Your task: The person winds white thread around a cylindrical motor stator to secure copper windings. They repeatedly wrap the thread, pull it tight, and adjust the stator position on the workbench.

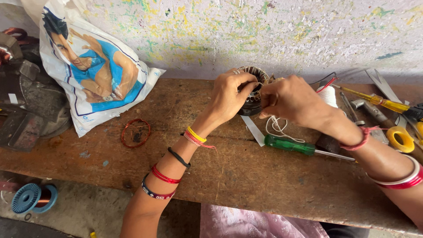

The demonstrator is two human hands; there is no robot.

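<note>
My left hand grips a dark round motor stator with copper windings, held just above the wooden bench. My right hand pinches white thread at the stator's right side; the thread hangs in loops down to the bench. Both wrists carry coloured bangles and threads. The stator's inside is mostly hidden by my fingers.
A green-handled screwdriver lies below my right hand, a white strip beside it. A copper wire coil and a printed plastic bag sit left. Yellow screwdriver, yellow tape roll, scissors and tools crowd the right. A blue spool lies on the floor.
</note>
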